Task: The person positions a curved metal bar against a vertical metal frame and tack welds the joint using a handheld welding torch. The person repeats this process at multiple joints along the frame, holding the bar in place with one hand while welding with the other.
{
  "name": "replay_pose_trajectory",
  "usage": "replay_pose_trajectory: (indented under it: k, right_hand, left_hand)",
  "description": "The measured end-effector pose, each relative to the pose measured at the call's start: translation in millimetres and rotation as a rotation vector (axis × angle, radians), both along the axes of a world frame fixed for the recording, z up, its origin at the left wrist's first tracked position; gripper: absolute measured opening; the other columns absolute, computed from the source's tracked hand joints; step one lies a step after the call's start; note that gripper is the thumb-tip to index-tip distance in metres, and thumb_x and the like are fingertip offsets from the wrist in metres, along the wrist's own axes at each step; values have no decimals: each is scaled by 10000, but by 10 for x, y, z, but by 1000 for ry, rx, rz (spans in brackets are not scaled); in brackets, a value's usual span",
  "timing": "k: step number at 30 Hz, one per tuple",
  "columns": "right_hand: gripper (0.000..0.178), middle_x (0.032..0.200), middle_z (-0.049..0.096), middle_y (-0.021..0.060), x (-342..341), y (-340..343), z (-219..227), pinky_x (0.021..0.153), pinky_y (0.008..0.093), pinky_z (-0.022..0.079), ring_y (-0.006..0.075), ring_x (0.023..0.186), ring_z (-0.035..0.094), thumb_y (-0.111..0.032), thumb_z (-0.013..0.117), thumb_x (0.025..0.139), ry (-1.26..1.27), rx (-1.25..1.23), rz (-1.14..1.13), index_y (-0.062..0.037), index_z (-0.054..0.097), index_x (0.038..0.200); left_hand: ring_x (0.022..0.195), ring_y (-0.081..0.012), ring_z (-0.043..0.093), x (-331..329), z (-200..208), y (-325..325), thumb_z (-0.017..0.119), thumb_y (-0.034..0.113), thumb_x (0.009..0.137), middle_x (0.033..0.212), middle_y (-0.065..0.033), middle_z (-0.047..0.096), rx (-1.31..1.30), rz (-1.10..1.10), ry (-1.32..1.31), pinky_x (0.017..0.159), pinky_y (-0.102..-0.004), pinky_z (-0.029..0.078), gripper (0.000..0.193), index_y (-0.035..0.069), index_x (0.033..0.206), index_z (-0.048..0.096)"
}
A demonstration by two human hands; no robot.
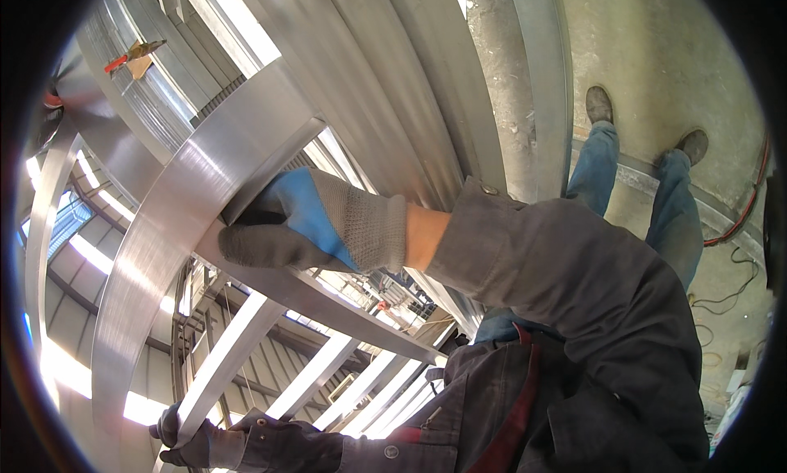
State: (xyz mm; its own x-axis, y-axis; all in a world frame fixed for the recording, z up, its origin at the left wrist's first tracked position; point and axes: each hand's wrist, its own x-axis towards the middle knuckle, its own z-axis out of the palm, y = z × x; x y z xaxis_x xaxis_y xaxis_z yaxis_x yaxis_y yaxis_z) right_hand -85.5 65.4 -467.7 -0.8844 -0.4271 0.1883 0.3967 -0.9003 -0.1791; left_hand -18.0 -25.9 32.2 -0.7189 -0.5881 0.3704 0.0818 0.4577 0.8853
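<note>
My right hand [307, 219], in a grey and blue work glove, is closed at the joint where a crossbar meets a wide brushed-metal rail [168, 235]. Its dark thumb lies along the metal, while the other fingertips are partly hidden. At the lower left, my left hand [193, 442], in a dark glove, is wrapped round a narrow metal slat [229, 358]. Both rail and slat look like parts of one ladder-like metal frame, with several parallel slats. Dark jacket sleeves cover both my arms.
Long ribbed metal profiles [385, 71] lie beside the frame. A red-handled tool [131, 55] rests on metal at the upper left. My shoes [599, 104] stand on a concrete floor [656, 30], with a red hose [742, 215] and thin cables [730, 297] nearby.
</note>
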Motion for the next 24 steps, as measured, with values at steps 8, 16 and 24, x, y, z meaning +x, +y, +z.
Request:
replay_pose_trajectory:
  k: [8, 16, 24]
  right_hand:
    - [444, 1009, 743, 214, -37, 165, -19, 833, 379, 577, 270, 879, 710, -326, 719, 956, -2, 19, 56, 74, 688, 1145]
    - [468, 971, 744, 205, 25, 277, -29, 806, 378, 575, 262, 846, 709, -366, 715, 956, -34, 27, 41, 65, 692, 1135]
    - [468, 981, 748, 194, -67, 286, -10, 811, 370, 571, 265, 858, 712, -368, 705, 953, 7, 75, 252, 58, 693, 1146]
  left_hand:
    - [683, -211, 540, -5, -143, 34, 411, 693, 989, 684, 0, 511, 3, 8, 46, 746, -430, 486, 703, 14, 1000, 595]
    - [657, -192, 555, -97, -249, 63, 374, 700, 1004, 653, 1, 508, -100, 116, 104, 705, -411, 502, 706, 25, 1031, 578]
    - [653, -193, 557, -33, -370, 161, 344, 724, 997, 653, 2, 521, 13, 56, 61, 719, -421, 501, 721, 40, 1044, 567]
